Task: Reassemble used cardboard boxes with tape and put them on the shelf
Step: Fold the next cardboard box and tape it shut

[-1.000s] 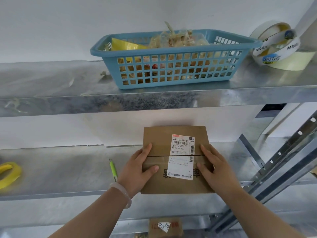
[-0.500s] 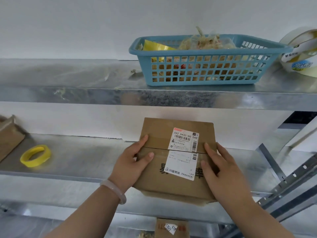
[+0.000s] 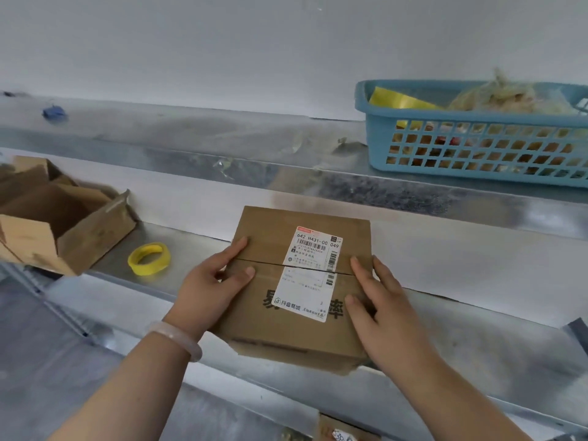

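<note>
A closed brown cardboard box (image 3: 270,237) with a white shipping label lies on the middle metal shelf (image 3: 477,313), its near end hanging over the front edge. The seam between its top flaps shows no tape that I can make out. My left hand (image 3: 206,288), a pale bangle on its wrist, holds the box's left side with thumb and forefinger on top. My right hand (image 3: 385,307) holds the right side, its fingers lying over the top edge. A yellow tape roll (image 3: 149,258) lies on the same shelf, left of the box.
An open, untaped cardboard box (image 3: 60,218) stands at the left end of the middle shelf. On the upper shelf (image 3: 191,148) a blue plastic basket (image 3: 477,154) holds packets, and a small blue object (image 3: 54,112) lies far left. Another box (image 3: 343,431) sits below.
The box has come toward me and now overhangs the shelf's front edge. My view has swung left: the open box and yellow tape roll came in, and the clear tape rolls went out.
</note>
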